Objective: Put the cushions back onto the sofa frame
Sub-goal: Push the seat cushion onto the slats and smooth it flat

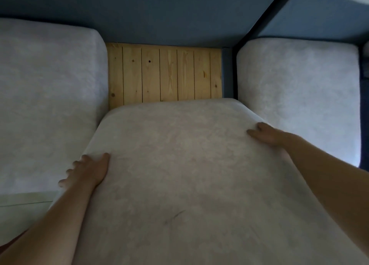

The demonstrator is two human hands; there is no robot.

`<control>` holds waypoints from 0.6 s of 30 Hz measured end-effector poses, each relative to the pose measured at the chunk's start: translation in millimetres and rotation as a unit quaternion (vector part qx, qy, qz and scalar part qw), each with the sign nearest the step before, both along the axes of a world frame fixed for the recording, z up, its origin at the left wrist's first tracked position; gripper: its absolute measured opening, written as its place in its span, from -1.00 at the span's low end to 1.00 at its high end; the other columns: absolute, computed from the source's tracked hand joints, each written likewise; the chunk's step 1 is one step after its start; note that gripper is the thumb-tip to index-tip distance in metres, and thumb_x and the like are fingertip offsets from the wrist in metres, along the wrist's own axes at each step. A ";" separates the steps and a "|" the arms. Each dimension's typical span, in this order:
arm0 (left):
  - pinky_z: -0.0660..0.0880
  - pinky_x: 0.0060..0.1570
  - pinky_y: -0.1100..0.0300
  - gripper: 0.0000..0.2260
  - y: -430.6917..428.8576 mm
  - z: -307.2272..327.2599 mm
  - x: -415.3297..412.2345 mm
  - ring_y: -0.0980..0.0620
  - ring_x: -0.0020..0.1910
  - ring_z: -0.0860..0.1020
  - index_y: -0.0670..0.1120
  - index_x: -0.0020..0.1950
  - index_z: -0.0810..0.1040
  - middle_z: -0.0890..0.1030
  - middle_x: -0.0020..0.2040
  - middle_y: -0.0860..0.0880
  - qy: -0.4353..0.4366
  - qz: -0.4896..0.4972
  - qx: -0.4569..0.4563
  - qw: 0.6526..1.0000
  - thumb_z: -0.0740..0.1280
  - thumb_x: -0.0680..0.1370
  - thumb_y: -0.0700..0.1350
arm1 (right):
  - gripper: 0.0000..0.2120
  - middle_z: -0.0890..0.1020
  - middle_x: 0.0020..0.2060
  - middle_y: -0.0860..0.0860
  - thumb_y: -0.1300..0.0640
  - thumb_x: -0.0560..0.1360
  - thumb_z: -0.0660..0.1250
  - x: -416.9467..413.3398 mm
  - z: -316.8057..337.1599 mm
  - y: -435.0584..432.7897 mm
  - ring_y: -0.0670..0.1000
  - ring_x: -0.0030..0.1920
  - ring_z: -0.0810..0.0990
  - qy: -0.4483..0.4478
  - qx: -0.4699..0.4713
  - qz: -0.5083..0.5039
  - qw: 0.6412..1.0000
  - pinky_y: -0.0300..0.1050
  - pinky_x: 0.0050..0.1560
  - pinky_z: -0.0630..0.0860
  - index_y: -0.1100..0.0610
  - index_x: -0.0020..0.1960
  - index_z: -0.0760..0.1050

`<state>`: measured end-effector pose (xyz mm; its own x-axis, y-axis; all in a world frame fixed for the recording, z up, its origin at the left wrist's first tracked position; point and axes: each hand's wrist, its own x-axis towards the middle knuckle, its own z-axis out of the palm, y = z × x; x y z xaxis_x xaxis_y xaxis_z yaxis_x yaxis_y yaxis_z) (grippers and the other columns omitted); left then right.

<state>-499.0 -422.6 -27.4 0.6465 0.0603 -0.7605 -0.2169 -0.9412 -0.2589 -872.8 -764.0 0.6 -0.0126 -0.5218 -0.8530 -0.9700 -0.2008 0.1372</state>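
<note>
1. While I am watching through the head camera, the person is holding the middle cushion (189, 165) out in front with both bare arms stretched forward. It is filling most of the lower view.
2. The left hand (89, 171) is gripping the cushion's left edge: the thumb (104, 158) is lying flat on the top face, and the fingers (69, 172) are curling down over the side.
3. The right hand (267, 136) is gripping the right edge, farther from me. A thumb and one finger are showing on top, and the rest are wrapping over the edge where I cannot see them.
4. The cushion's far edge is overlapping the near part of the wooden slats (165, 73) of the sofa frame, which are lying bare in the gap beyond it. I cannot tell whether the cushion is resting on the slats or hanging just above them.
5. The left cushion (46, 95) is sitting in place beside the gap, its inner edge running close along the middle cushion's left side.
6. The right cushion (299, 97) is sitting on the other side, just past a black bar (259, 17) that is rising at a slant toward the top of the view.
7. A blue panel (159, 15) is running behind the slats and both seated cushions, and a strip of pale floor (20, 208) is showing at the lower left, under the left forearm.
</note>
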 end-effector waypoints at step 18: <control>0.14 0.40 -0.21 -0.27 -3.1 7.7 9.3 -0.28 0.46 0.25 -0.10 0.57 0.17 0.24 0.52 -0.23 0.020 0.003 -0.023 1.000 0.04 0.56 0.35 | -0.32 0.20 0.53 0.16 -0.22 0.63 0.04 -22.7 28.2 20.4 0.17 0.50 0.22 0.035 -0.066 -0.052 0.996 0.07 0.47 0.19 0.23 0.56 0.10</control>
<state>-489.8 -425.7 -19.7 0.6159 0.0289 -0.7873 -0.2194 -0.9535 -0.2067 -895.6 -743.6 28.9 -0.1291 -0.6217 -0.7725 -0.9716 -0.0765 0.2239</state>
